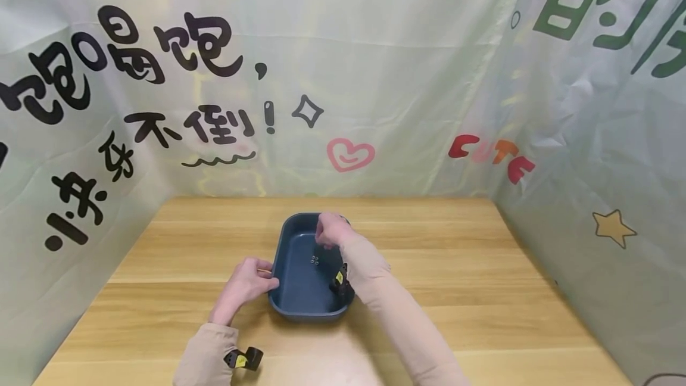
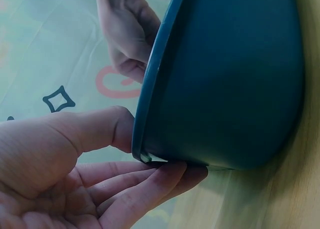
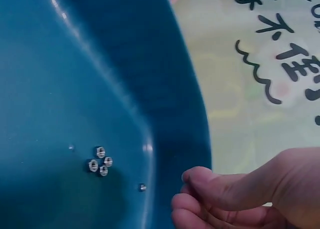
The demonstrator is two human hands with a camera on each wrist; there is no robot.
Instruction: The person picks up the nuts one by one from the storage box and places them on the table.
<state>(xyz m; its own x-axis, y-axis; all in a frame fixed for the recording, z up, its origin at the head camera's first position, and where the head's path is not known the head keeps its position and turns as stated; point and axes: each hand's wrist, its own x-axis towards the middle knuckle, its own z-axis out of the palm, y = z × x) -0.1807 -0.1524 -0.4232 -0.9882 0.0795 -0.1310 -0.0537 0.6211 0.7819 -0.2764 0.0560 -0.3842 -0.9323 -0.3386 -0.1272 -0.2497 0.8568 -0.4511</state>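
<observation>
A deep blue rectangular basin (image 1: 300,293) with rounded corners stands on the table. My left hand (image 1: 248,282) holds its left rim, the thumb at the lip and the fingers against the outer wall, as the left wrist view shows. Over the far right part of the basin is my right hand (image 1: 333,230), its fingers curled and the thumb against them. Nothing shows between those fingertips. Several small metal nuts (image 3: 93,165) lie clustered on the basin floor. A single small metal piece (image 3: 143,187) sits apart from them, near the foot of the wall, closer to my right hand.
The wooden table (image 1: 445,255) extends on both sides of the basin. Behind it and at both sides hang pale printed cloth walls (image 1: 418,106). A black wrist camera (image 1: 244,359) sits on the left sleeve, and another (image 1: 340,280) under the right forearm.
</observation>
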